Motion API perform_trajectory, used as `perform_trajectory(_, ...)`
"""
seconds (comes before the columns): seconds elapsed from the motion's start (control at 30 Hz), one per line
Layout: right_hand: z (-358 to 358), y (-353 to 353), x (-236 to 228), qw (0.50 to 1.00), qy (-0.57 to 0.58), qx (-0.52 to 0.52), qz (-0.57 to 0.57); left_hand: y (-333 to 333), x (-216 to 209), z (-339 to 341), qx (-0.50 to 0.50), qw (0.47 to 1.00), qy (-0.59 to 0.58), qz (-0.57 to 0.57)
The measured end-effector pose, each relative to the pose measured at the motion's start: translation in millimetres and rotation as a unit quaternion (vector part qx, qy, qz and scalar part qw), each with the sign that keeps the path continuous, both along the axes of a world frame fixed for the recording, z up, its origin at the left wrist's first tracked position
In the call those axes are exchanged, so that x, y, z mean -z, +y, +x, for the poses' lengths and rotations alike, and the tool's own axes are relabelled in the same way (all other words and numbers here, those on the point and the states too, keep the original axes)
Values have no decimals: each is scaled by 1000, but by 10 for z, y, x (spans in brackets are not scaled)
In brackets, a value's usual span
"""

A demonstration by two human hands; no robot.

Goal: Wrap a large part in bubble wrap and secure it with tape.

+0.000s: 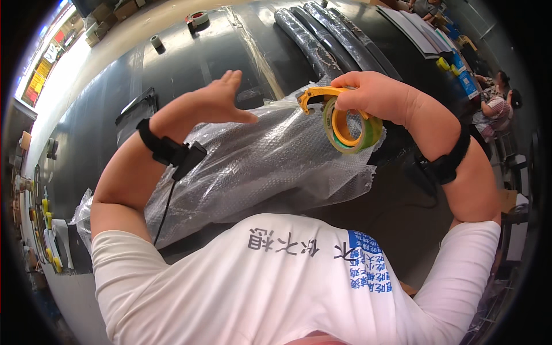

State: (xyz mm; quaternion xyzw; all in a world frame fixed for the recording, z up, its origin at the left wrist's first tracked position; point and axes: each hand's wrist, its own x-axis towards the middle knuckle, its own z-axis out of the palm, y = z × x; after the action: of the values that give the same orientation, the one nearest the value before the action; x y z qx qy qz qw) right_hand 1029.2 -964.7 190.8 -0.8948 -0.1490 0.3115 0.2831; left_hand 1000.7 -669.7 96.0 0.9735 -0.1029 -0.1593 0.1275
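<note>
Clear bubble wrap (253,161) is spread across the dark table in front of me, bundled lengthwise around something I cannot make out. My right hand (371,98) grips a yellow tape dispenser (325,92) above the wrap's right end. A roll of greenish-yellow tape (371,133) sits on the dispenser. Over the wrap's far left part hovers my left hand (215,102), its fingers stretched out and thumb apart, with nothing in it. Black straps with small devices circle both my wrists.
Several long dark wrapped rolls (328,43) lie at the table's far side. A red-and-white tape roll (198,20) and a small grey roll (156,41) stand far left. White sheets (411,31) are stacked at far right. One person (495,106) sits beyond the table's right side.
</note>
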Motion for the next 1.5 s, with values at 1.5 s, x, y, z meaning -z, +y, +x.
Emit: perform_trajectory(1.5,-840,-1517,1480,980,-174,91,28,-3476,3112,-129,270,961,54,16)
